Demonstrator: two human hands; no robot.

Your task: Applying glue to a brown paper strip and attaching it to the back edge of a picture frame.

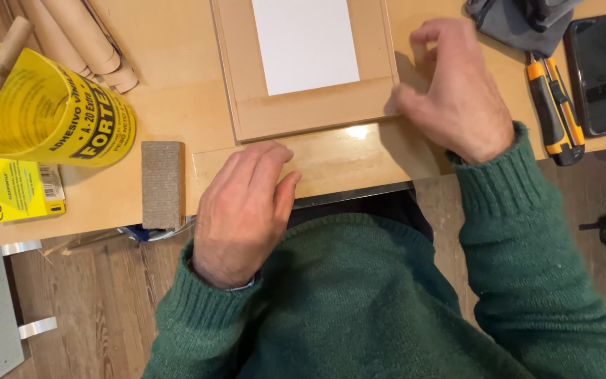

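A wooden strip [331, 163] at the tabletop's near edge is pressed by the flat left hand [243, 210] (fingers together); the wooden frame [303, 105] corner is touched by the loosely spread right hand [454, 98].

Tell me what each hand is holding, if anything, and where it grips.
Neither hand grips anything. The left hand lies flat, palm down, on the wooden strip at its left end. The right hand rests fingertips against the wooden frame at its lower right corner.

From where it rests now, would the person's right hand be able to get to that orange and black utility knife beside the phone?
Probably yes. The right hand rests on the wooden frame's corner, and the orange and black utility knife lies just beyond the wrist on bare tabletop. Nothing lies between them; the dark phone lies on the knife's far side.
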